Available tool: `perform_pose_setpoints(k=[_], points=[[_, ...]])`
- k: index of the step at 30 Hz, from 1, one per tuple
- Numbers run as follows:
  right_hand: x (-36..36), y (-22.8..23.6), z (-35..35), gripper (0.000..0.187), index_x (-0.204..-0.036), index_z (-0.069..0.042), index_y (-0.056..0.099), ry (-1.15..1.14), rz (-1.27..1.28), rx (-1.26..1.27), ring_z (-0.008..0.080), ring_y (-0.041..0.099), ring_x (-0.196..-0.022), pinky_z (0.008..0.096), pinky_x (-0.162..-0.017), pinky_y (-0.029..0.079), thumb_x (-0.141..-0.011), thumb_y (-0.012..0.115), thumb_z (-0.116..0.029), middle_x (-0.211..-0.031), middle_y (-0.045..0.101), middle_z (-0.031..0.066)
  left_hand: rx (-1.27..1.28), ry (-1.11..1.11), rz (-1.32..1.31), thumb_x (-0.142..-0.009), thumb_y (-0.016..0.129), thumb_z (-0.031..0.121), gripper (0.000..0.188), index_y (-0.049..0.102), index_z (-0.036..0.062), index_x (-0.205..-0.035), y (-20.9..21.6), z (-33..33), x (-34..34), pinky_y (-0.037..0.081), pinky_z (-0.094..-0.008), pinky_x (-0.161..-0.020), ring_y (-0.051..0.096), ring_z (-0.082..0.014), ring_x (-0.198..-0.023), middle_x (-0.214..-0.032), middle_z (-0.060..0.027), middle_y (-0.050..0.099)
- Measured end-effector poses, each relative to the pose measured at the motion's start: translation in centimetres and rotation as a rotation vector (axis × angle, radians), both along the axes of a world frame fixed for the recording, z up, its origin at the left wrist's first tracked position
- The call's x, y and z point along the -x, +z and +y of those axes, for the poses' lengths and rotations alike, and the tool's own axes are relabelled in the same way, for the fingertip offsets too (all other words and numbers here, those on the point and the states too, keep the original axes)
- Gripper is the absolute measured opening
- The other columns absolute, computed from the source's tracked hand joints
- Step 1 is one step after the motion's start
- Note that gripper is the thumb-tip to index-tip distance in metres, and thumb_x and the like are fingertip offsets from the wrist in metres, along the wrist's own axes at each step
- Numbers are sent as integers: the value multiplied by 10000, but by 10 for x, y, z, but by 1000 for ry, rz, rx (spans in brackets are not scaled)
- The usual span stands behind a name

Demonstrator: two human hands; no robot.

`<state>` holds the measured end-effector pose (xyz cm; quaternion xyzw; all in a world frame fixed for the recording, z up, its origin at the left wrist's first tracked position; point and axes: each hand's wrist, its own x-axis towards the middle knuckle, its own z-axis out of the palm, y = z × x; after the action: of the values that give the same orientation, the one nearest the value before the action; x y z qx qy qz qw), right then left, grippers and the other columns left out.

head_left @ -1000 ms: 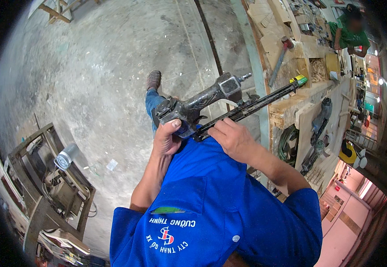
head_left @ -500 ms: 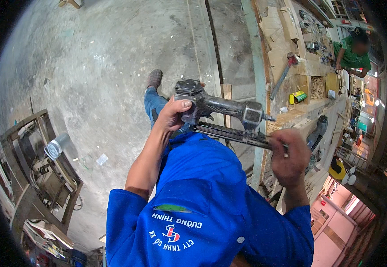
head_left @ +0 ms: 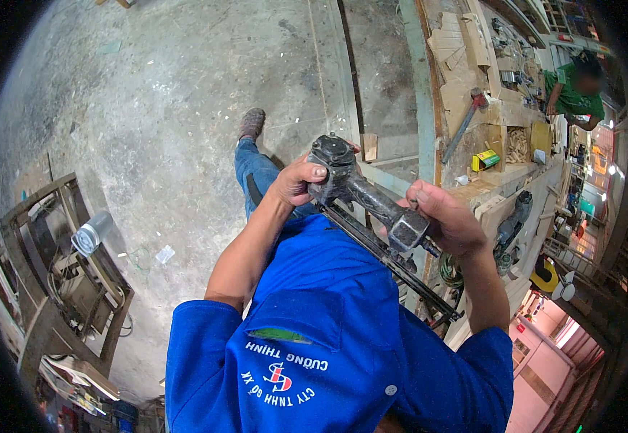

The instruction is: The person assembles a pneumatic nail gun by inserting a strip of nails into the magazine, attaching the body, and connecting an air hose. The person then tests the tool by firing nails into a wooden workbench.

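A black pneumatic nail gun (head_left: pixel 371 198) is held in front of my body, its handle slanting down to the right. My left hand (head_left: pixel 296 180) is closed around the gun's head, thumb on top. My right hand (head_left: pixel 454 220) grips the end of the handle near the air fitting, with its thumb over the top and some fingers hidden behind the gun. Below the handle runs the long, narrow magazine (head_left: pixel 393 263), whose far end reaches past the handle beneath my right wrist. Whether nails lie in it cannot be made out.
At the right stands a workbench with a hammer (head_left: pixel 465 123), a yellow-green box (head_left: pixel 485 160), wood pieces and another dark tool (head_left: pixel 514 224). A person in green (head_left: pixel 577 94) is beyond it. On the left are a wooden frame (head_left: pixel 40 303) and a metal can (head_left: pixel 92 233).
My right hand has moved from the magazine's end up to the end of the handle. The nail gun has tilted, its handle and magazine now pointing lower right.
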<state>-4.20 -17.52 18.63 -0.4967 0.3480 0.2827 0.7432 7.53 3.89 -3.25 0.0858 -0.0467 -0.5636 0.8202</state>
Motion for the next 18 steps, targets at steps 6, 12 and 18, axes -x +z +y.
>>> perform_pose_setpoints(k=[6, 12, 18], points=[[-5, -12, 20, 357, -1262, -38, 462, -91, 115, -154, 264, 761, -916, 393, -792, 636, -1121, 464, -366, -1166, 717, 252, 46, -23, 3, -686, 870, 353, 1004, 448, -15, -1519, -2, -3, -6, 562, -451, -1011, 701, -321, -1130, -1210, -208, 698], [-7, -9, 34, 301, -1178, -68, 450, -111, 117, -49, 258, 748, -842, 358, -725, 620, -1144, 397, -363, -1088, 701, 269, 72, -17, -21, -655, 905, 393, 1049, 452, 13, -1522, -3, -7, -12, 569, -478, -986, 687, -377, -1134, -1237, -267, 658], [-3, -11, 46, 317, -1162, -74, 455, -134, -27, 24, 239, 726, -822, 353, -739, 594, -1149, 370, -379, -1047, 695, 240, 55, 0, -41, -787, 872, 409, 997, 399, 20, -1573, 10, -7, -21, 518, -450, -1059, 662, -317, -1212, -1306, -193, 669]])
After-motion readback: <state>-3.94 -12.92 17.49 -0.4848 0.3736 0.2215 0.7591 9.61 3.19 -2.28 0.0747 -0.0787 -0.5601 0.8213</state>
